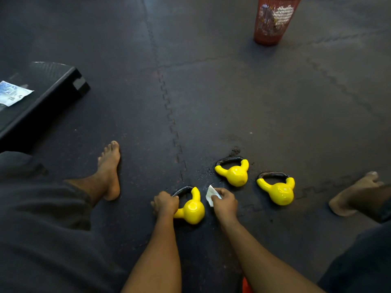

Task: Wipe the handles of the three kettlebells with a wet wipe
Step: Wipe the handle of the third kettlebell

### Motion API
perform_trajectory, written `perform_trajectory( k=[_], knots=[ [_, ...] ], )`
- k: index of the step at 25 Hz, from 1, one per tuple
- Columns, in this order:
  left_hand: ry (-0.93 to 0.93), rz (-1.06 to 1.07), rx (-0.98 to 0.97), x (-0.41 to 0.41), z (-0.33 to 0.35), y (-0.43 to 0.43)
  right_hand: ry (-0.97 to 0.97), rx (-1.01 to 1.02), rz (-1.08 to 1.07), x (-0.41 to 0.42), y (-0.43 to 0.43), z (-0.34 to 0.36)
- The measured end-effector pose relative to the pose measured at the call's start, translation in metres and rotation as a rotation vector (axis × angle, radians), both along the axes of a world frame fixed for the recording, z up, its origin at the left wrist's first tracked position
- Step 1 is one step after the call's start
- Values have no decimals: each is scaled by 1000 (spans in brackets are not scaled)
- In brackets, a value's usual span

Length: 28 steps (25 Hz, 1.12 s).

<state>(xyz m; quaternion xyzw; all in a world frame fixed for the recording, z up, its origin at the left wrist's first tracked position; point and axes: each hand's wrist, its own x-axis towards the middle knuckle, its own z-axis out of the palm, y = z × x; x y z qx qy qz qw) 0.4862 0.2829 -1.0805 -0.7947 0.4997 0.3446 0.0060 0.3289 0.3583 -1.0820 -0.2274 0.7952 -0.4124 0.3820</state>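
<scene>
Item: 3 yellow kettlebells [236,174] on rubber floor mat [211,102], prob. dense, rigid, glossy-slick; steady by black handle [182,190], where left hand [166,203] grips nearest one; right hand [225,200] pinches limp, light wet wipe [211,195] just beside it.

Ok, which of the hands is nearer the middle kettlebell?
Right. The right hand, pinching the wet wipe, sits close to the middle kettlebell, apart from it; the left hand is farther left, gripping the handle of the left kettlebell.
</scene>
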Motion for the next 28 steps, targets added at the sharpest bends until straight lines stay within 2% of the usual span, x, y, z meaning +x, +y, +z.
perform_trajectory(
  k=[6,11,12,15,17,20,26,28],
  knots=[
    [165,-113,-175,-9,19,2,4,9,-21,-3,5,1],
    [343,-225,-218,-28,35,12,21,63,-111,-13,10,6],
    [365,-256,-235,-31,36,15,-13,100,-100,-15,12,4],
    [402,-373,-289,-37,41,22,-274,119,8,-13,17,2],
    [417,-424,-306,-39,42,25,-331,95,0,-13,20,0],
    [447,-415,-334,-37,40,26,-277,6,-10,-15,21,-2],
    [584,-265,-348,-41,35,17,-39,-183,52,-22,5,6],
    [598,-213,-310,-44,32,13,-95,-225,134,-22,5,8]
  ],
)
